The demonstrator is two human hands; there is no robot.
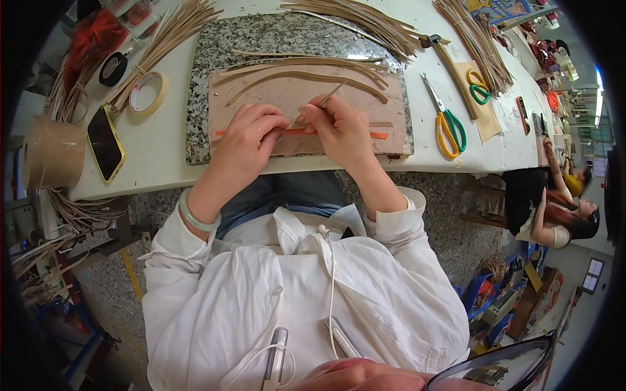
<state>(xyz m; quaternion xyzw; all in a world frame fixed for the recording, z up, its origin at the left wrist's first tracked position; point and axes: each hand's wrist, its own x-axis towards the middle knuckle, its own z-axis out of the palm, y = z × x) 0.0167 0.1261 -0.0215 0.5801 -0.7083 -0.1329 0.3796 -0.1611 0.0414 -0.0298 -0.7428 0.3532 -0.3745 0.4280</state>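
Observation:
My left hand (249, 133) has its fingers bent and pressed together over an orange strip (379, 135), which lies along the near part of a pinkish-brown board (218, 98). Beside it, my right hand (340, 130) grips a thin metal pointed tool (333, 92) that slants up past its fingers. The right fingertips are close to the strip too; what they touch there is partly hidden. A flat brown strip (385, 124) shows beyond the orange one. Farther up the board lie several curved brown strips (306, 74).
The board rests on a speckled stone slab (261, 39). To the right are yellow-and-green scissors (450, 127), a hammer (456, 72) and smaller scissors (479, 88). Tape rolls (147, 94), a phone (105, 143) and strip bundles (163, 42) lie left. A person (554, 215) sits far right.

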